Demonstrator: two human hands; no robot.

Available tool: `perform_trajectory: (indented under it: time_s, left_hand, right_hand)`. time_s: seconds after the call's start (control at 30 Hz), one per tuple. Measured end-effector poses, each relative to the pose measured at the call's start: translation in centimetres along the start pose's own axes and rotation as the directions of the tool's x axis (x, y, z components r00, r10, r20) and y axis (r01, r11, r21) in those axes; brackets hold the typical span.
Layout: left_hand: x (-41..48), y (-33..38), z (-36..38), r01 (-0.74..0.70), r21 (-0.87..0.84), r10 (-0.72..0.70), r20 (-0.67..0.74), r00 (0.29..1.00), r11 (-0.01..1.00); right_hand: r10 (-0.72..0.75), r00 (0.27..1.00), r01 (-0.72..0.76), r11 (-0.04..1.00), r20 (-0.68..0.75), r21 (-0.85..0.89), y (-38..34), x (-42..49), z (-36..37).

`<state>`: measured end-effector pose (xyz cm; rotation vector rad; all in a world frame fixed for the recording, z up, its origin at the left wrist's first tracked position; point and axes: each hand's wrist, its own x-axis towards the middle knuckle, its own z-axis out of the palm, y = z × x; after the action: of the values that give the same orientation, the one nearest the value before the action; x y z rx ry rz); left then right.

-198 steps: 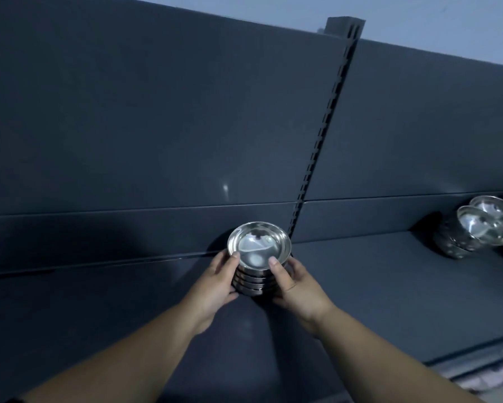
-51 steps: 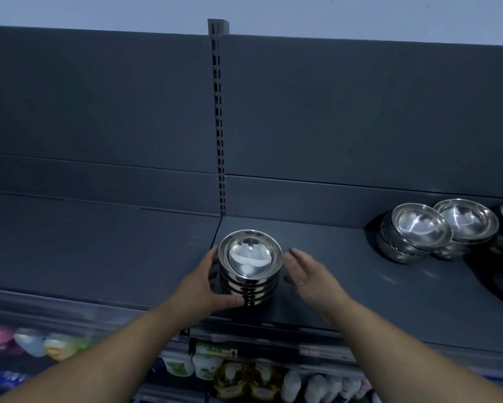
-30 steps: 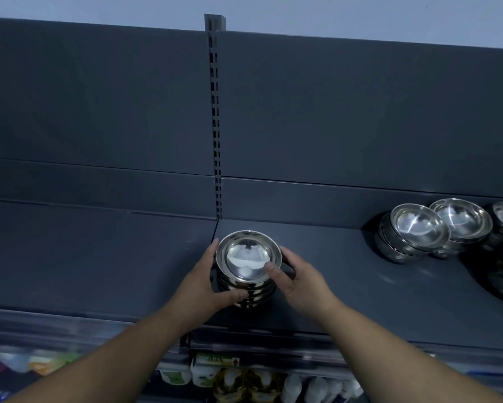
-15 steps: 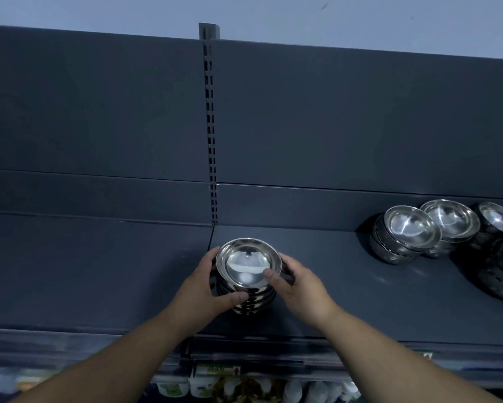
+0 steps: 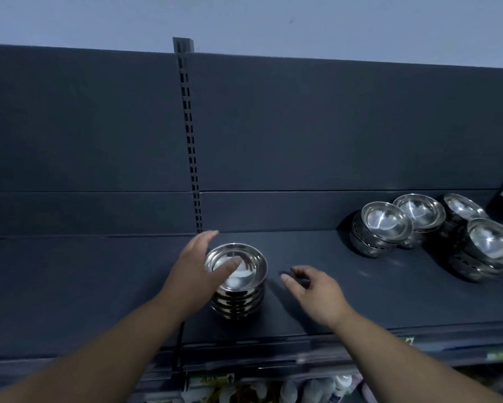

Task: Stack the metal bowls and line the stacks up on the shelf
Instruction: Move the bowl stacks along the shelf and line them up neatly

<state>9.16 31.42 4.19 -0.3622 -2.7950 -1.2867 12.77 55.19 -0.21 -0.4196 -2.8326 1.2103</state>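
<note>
Five bowl stacks (image 5: 235, 283) (image 5: 382, 228) (image 5: 418, 215) (image 5: 463, 206) (image 5: 491, 248), two hands (image 5: 195, 274) (image 5: 317, 295), one shelf (image 5: 375, 303)

Open shelf (image 5: 70, 286) either side of the stack of bowls (image 5: 238, 289), crowding at the right

Bare shelf runs from the stack of bowls to the cluster of bowl stacks (image 5: 418, 228) at the right; the right hand (image 5: 317, 292) hovers in that gap, fingers loose. The left hand (image 5: 192, 274) crowds the stack's left side, thumb over its rim. On the far side the back panel (image 5: 331, 126) and slotted upright (image 5: 190, 155) wall things off.

Single head cam, wide-angle, faces fwd + slightly down, close to shelf (image 5: 360, 301), back panel (image 5: 331, 126) fills frame
</note>
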Motion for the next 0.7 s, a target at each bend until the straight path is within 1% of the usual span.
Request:
perform_trajectory:
  time_s: [0.03,0.1,0.2,0.27,0.37,0.5,0.63,0.7]
  left_hand:
    - [0.5,0.7,0.2,-0.037,0.065,0.037,-0.003,0.999,0.997]
    - [1.3,2.3,1.0,-0.085,0.173,0.080,0.038,0.996,0.981]
    - [2.0,5.1,3.1,-0.166,0.279,0.141,0.110,0.984,0.946]
    - [2.5,7.2,4.9,-0.230,0.324,0.194,0.139,0.971,0.918]
    - [3.5,9.8,8.1,-0.288,0.338,0.243,0.169,0.955,0.896]
    - [5.0,12.0,13.5,-0.289,0.332,0.221,0.227,0.949,0.898]
    - [6.4,14.1,19.4,-0.199,0.275,0.133,0.241,0.961,0.941]
    - [7.3,15.0,22.1,-0.165,0.282,0.100,0.232,0.968,0.945]
  right_hand:
    - [0.022,1.000,-0.022,0.999,-0.015,-0.027,0.5,-0.2,-0.6]
    - [0.055,0.997,-0.058,0.996,-0.046,-0.072,1.5,-0.6,-2.1]
    - [0.091,0.991,-0.101,0.990,-0.096,-0.099,3.2,-1.0,-4.7]
    - [0.116,0.985,-0.130,0.987,-0.130,-0.098,4.6,-1.2,-6.7]
    - [0.144,0.975,-0.160,0.983,-0.170,-0.089,7.1,-1.1,-9.7]
    - [0.170,0.971,-0.183,0.981,-0.170,-0.062,10.8,-0.3,-13.5]
    - [0.156,0.975,-0.165,0.985,-0.160,-0.044,14.8,1.4,-17.6]
    - [0.149,0.978,-0.154,0.988,-0.148,-0.020,16.6,2.7,-19.5]
